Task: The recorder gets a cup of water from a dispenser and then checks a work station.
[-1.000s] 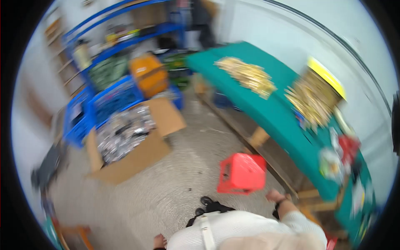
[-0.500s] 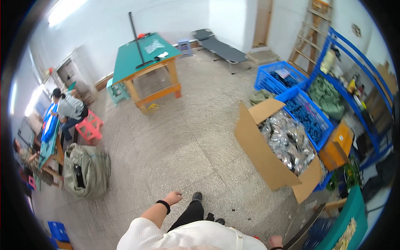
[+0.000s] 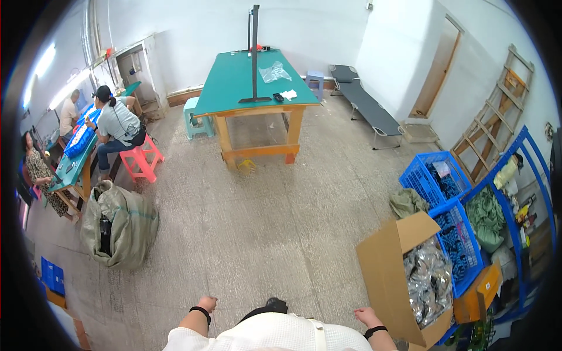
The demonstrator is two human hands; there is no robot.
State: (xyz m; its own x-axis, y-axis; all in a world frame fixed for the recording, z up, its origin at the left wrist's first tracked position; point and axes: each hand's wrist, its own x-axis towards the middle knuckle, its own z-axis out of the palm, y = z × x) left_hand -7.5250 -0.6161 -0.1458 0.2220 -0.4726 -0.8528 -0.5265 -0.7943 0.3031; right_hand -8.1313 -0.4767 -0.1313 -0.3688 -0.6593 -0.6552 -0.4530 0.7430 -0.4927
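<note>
My left hand (image 3: 206, 303) hangs low beside my body, a dark band on its wrist. Its fingers curl loosely inward, and nothing shows in them. On the other side my right hand (image 3: 367, 316), also with a dark band, is held out, its fingers slightly apart and holding nothing I can see. Neither hand touches anything. Closest to the right hand stands an open cardboard box (image 3: 377, 275) with many clear plastic-wrapped pieces (image 3: 425, 281) inside.
Ahead is a green-topped table (image 3: 234, 82) with a black upright stand (image 3: 254, 58). A woven sack (image 3: 132, 228) stands at left, near people seated at another table. Blue crates (image 3: 418, 172), a folding cot (image 3: 374, 114) and a wooden ladder (image 3: 497, 111) line the right.
My view has turned to the right and risen, so the green table appears nearer. My right hand has come further into view; my left hand sits lower and further left.
</note>
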